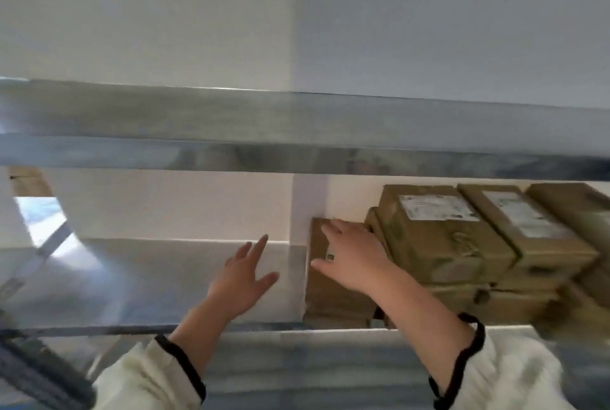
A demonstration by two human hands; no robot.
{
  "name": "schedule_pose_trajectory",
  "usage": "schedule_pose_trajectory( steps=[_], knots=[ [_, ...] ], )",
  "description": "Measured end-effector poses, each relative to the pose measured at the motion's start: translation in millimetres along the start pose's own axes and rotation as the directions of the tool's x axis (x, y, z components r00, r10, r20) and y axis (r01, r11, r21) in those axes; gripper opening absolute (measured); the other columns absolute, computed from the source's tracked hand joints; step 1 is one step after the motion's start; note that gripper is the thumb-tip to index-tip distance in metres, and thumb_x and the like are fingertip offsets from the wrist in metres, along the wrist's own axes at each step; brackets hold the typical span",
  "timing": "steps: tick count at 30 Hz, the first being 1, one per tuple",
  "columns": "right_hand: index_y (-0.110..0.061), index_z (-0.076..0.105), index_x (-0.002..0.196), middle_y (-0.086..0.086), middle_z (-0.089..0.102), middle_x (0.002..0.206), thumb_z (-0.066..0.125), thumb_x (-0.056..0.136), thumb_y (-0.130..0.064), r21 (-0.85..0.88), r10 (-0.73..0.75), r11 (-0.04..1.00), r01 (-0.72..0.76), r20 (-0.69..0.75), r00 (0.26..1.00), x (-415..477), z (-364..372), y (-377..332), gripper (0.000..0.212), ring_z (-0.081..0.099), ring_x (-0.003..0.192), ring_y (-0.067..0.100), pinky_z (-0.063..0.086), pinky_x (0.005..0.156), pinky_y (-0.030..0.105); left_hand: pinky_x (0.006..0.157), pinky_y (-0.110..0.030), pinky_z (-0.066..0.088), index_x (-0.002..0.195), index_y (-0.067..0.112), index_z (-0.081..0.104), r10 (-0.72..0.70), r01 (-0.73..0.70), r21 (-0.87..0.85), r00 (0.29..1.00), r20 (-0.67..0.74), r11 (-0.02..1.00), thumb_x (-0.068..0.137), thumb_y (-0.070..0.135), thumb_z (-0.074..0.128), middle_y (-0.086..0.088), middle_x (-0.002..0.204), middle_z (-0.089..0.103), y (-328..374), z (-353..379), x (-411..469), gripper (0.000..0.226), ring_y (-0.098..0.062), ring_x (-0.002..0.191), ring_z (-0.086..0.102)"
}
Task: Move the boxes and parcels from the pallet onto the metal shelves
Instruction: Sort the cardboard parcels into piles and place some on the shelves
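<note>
- The metal shelves (158, 281) fill the view: a bare steel deck runs leftwards, with an upper beam (297, 132) crossing overhead and a white wall behind.
- A stack of brown boxes (462, 244) with white labels occupies the right part of that deck, packed close together against the wall.
- At the left end of the stack sits a flatter brown parcel (330, 300), touching its neighbours on the right and lying near the shelf's front lip.
- The right hand (353, 258) lies flat on the parcel's top, fingers spread, pressing but not gripping; a ring shows on one finger.
- The left hand (242, 281) hovers over bare deck just left of the parcel, released, fingers splayed, holding nothing.
- The step looks like seating the parcel. To do it well, I would push with the flat palm towards the wall until the parcel is flush with the stack, using the free hand on its left side to stop it skewing.
- Motion blur hides the label print.
</note>
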State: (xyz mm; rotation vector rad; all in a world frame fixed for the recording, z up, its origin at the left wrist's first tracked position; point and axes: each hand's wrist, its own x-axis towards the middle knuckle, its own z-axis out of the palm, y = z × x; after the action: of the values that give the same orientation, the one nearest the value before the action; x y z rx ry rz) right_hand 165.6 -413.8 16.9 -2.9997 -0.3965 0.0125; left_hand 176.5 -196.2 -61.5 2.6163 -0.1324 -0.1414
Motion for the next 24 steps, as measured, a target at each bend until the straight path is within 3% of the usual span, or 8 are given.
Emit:
schedule_pose_trajectory(
  steps=[5,8,12,13,15,17,20,24],
  knots=[
    [-0.019,0.030,0.139,0.004,0.034,0.142,0.051,0.087,-0.052,0.213,0.234,0.943,-0.256,0.124,0.964,-15,27,20,0.065,0.039,0.125,0.025,0.044,0.099,0.042,0.106,-0.039,0.033,0.150,0.033,0.008,0.073,-0.053,-0.118,0.982,0.176,0.992,0.091,0.052,0.049,-0.002,0.151,0.034,59,24,26,0.074,-0.025,0.134,0.038],
    [-0.018,0.031,0.137,0.004,0.035,0.138,0.055,0.087,-0.044,0.309,0.300,0.890,-0.334,0.154,0.941,-15,46,18,0.061,0.039,0.123,0.024,0.041,0.102,0.041,0.105,-0.039,0.039,0.150,0.021,0.010,0.060,0.029,-0.289,0.953,0.296,0.957,0.091,0.044,0.056,-0.006,0.138,0.051,66,38,30,0.078,-0.024,0.122,0.052],
    [-0.015,0.031,0.137,0.008,0.027,0.145,0.057,0.088,-0.038,0.355,0.396,0.839,-0.413,0.122,0.910,-11,60,20,0.060,0.033,0.128,0.026,0.035,0.107,0.042,0.100,-0.042,0.044,0.145,0.021,0.019,0.014,0.130,-0.415,0.945,0.327,0.901,0.091,0.042,0.056,-0.004,0.130,0.057,61,47,32,0.069,-0.023,0.114,0.057],
    [-0.015,0.030,0.136,0.009,0.024,0.147,0.056,0.088,-0.038,0.342,0.417,0.836,-0.430,0.113,0.902,-10,62,20,0.059,0.030,0.129,0.028,0.035,0.107,0.043,0.096,-0.039,0.048,0.144,0.022,0.023,0.012,0.150,-0.443,0.939,0.343,0.884,0.092,0.042,0.055,-0.001,0.127,0.058,60,48,31,0.065,-0.020,0.109,0.058],
    [-0.017,0.031,0.132,0.009,0.022,0.147,0.056,0.088,-0.040,0.307,0.457,0.825,-0.473,0.130,0.880,-7,65,21,0.056,0.031,0.128,0.030,0.038,0.102,0.044,0.071,-0.024,0.054,0.138,0.029,0.026,0.024,0.179,-0.466,0.918,0.397,0.867,0.093,0.046,0.051,0.009,0.113,0.059,60,46,28,0.055,-0.010,0.090,0.062],
    [-0.018,0.030,0.133,0.010,0.020,0.148,0.059,0.086,-0.042,0.302,0.498,0.790,-0.533,0.190,0.846,-2,64,23,0.060,0.037,0.124,0.031,0.042,0.097,0.042,0.049,-0.019,0.051,0.134,0.041,0.018,0.015,0.223,-0.463,0.890,0.457,0.858,0.093,0.051,0.045,0.007,0.109,0.056,63,43,25,0.050,-0.010,0.076,0.063],
    [-0.017,0.024,0.139,0.014,0.019,0.149,0.067,0.079,-0.042,0.349,0.521,0.732,-0.584,0.265,0.811,7,62,30,0.078,0.042,0.123,0.032,0.042,0.099,0.041,0.049,-0.026,0.053,0.143,0.042,0.011,0.007,0.253,-0.458,0.870,0.494,0.852,0.095,0.053,0.039,-0.002,0.121,0.053,64,42,24,0.057,-0.021,0.084,0.063],
    [-0.018,0.027,0.137,0.011,0.039,0.133,0.078,0.068,-0.042,0.411,0.507,0.703,-0.581,0.285,0.814,12,59,38,0.089,0.049,0.114,0.026,0.044,0.096,0.038,0.055,-0.028,0.055,0.145,0.043,0.011,0.017,0.250,-0.465,0.868,0.496,0.849,0.096,0.052,0.037,-0.005,0.131,0.051,65,41,22,0.056,-0.025,0.092,0.061]
  ],
)
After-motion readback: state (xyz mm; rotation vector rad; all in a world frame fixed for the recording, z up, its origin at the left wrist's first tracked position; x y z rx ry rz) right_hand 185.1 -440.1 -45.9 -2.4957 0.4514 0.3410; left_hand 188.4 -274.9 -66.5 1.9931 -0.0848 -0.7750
